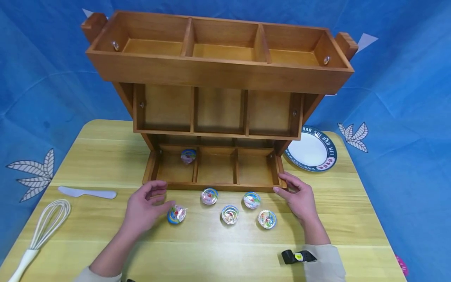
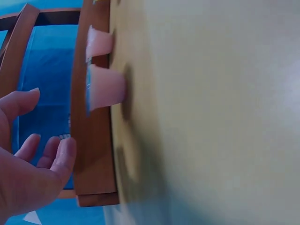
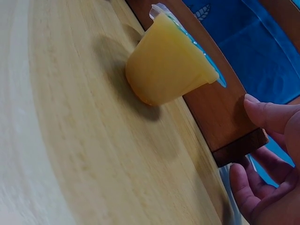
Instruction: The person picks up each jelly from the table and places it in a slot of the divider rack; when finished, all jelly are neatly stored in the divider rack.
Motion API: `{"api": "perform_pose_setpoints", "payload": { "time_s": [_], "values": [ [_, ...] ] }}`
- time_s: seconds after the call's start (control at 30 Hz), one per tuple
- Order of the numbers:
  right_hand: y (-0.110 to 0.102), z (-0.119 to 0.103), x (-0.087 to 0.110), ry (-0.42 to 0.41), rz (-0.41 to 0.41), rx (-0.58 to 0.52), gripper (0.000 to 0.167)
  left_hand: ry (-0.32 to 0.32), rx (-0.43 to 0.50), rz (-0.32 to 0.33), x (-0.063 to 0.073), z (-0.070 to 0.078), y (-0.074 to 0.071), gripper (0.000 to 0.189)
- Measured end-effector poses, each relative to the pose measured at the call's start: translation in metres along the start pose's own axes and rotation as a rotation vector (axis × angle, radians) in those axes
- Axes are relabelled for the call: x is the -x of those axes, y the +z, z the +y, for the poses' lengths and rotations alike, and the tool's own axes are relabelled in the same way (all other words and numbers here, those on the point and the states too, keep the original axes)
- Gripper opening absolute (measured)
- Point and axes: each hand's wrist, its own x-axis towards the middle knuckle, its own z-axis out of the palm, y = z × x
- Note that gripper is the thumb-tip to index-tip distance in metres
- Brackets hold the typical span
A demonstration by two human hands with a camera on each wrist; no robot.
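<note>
A three-tier wooden rack stands on the table, its tiers split into compartments. My right hand grips the front right corner of the bottom tray, with the thumb against its front board. At the tray's front left, my left hand hovers with loosely bent fingers and holds nothing. Nearest to it is a tilted jelly cup. Several more cups stand before the rack, including a pink one and a yellow one. Another jelly cup lies in the bottom tray's left compartment.
A white plate with a dark green rim lies right of the rack. At the left are a white plastic knife and a whisk. A black strap is by the right sleeve. Blue cloth hangs behind the table.
</note>
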Motion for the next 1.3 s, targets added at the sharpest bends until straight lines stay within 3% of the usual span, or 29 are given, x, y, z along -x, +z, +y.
{"api": "perform_pose_setpoints", "payload": {
  "time_s": [0.2, 0.33, 0.63, 0.93, 1.17, 1.3],
  "values": [
    [0.001, -0.001, 0.001, -0.002, 0.000, -0.011, 0.047, -0.114, 0.012, -0.080, 0.008, -0.009, 0.005, 0.062],
    [0.001, -0.001, 0.001, 0.001, 0.004, -0.012, 0.047, -0.105, 0.036, -0.123, 0.009, -0.016, 0.008, 0.064],
    [0.001, -0.003, 0.002, -0.008, -0.004, -0.050, 0.047, -0.048, -0.017, -0.184, 0.011, -0.029, 0.012, 0.068],
    [0.001, -0.004, 0.002, 0.004, -0.001, -0.047, 0.047, -0.060, -0.021, -0.185, 0.014, -0.034, 0.015, 0.065],
    [0.001, -0.002, 0.001, 0.014, 0.006, -0.011, 0.047, -0.017, -0.080, -0.167, 0.014, -0.037, 0.015, 0.060],
    [0.001, -0.002, 0.001, 0.009, 0.005, -0.013, 0.047, -0.034, -0.090, -0.157, 0.013, -0.038, 0.016, 0.060]
  ]
}}
